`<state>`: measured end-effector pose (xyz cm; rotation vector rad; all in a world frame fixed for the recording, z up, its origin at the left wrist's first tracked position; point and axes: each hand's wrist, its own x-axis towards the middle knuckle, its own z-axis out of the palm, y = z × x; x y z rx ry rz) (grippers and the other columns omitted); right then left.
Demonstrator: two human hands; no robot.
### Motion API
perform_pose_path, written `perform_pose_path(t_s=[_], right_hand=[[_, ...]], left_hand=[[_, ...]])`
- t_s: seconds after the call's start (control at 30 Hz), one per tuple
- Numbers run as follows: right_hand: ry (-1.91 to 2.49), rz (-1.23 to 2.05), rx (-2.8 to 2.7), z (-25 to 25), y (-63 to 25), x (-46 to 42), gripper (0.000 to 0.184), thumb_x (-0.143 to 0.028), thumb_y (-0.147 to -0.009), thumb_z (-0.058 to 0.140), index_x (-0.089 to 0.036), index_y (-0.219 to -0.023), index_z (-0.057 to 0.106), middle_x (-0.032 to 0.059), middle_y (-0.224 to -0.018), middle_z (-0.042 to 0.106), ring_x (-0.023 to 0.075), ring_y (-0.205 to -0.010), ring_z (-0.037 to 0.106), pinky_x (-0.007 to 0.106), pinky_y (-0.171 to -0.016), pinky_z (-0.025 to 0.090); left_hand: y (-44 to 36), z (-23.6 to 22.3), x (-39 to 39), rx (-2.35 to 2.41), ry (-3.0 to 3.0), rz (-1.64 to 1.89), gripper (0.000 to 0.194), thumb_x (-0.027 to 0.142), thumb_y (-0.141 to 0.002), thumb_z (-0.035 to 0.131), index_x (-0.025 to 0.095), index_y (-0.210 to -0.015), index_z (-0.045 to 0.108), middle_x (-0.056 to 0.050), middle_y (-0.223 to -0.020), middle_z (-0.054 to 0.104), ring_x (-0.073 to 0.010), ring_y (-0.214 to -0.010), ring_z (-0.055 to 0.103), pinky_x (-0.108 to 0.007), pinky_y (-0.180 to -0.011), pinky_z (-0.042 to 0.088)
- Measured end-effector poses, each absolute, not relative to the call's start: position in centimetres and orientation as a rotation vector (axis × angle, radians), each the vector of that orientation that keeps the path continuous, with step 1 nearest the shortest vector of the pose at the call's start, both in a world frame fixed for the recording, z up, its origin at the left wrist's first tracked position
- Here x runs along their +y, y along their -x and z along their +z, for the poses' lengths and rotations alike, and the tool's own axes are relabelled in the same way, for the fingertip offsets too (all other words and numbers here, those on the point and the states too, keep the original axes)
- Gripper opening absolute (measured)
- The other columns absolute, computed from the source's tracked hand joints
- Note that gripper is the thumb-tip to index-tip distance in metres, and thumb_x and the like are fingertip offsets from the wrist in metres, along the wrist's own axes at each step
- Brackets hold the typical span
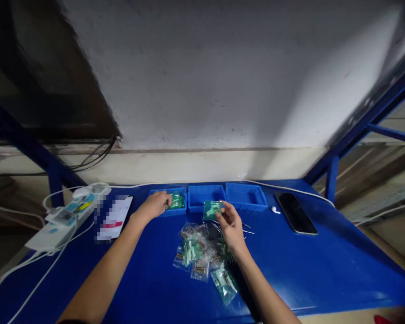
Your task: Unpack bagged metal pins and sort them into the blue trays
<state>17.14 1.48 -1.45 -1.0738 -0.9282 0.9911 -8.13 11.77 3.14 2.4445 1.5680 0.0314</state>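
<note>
My left hand (154, 206) reaches into the leftmost blue bin (184, 208), fingers closed around a small clear bag of green parts (177, 200) lying there. My right hand (230, 223) is held in front of the middle blue bin (206, 195) and pinches another clear bag with green parts (212, 209) by its edge. A pile of several similar bags (202, 255) lies on the blue table (324, 265) just below my right hand.
A third blue bin (245, 197) stands to the right, then a white earbud (275, 209) and a dark phone (295, 212). A white power strip (67, 216) with cables and a white card (114, 218) lie at the left. A wall rises behind.
</note>
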Motion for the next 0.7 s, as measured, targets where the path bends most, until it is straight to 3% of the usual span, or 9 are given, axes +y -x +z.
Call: perform_pose_path(t_s=[0.17,0.43,0.6,0.7], right_hand=[[1.067,1.016,-0.989,-1.7,-16.8,1.3,0.033,-0.034,-0.072,0.067,-0.021,-0.1,0.053,-0.0029,-0.076,0.05,0.0104,-0.065,0.051,0.023,-0.062,0.042],[1.079,0.982,-1.085,-1.5,-16.6,1.0,0.023,-0.032,-0.073,0.064,-0.02,-0.087,0.05,-0.0025,-0.072,0.052,0.011,-0.064,0.048,0.022,-0.058,0.037],[1.122,0.92,-1.133,-2.0,-16.7,1.1,0.024,-0.036,-0.077,0.061,-0.019,-0.089,0.05,-0.001,-0.075,0.053,0.0115,-0.065,0.049,0.022,-0.059,0.037],[1.138,0.867,-1.16,-2.4,-16.6,1.2,0.022,-0.036,-0.08,0.058,-0.019,-0.091,0.05,-0.0001,-0.077,0.055,0.0125,-0.068,0.051,0.024,-0.062,0.039]], left_hand=[[7.0,3.7,13.9,1.413,-2.378,-0.251,0.027,0.001,-0.058,0.051,0.021,-0.068,0.066,0.003,-0.066,0.063,-0.0114,-0.058,0.053,-0.019,-0.053,0.035],[5.8,4.9,13.0,1.418,-2.38,-0.402,0.029,0.002,-0.06,0.049,0.021,-0.074,0.066,0.001,-0.074,0.066,-0.0121,-0.06,0.055,-0.019,-0.053,0.036],[6.1,6.5,10.2,1.539,-2.463,-0.206,0.037,0.002,-0.068,0.044,0.023,-0.091,0.063,-0.005,-0.099,0.063,-0.0178,-0.08,0.058,-0.024,-0.065,0.039],[5.8,6.5,7.1,1.553,-2.326,0.309,0.031,0.007,-0.077,0.04,0.023,-0.095,0.06,-0.004,-0.095,0.063,-0.0172,-0.081,0.058,-0.027,-0.07,0.04]])
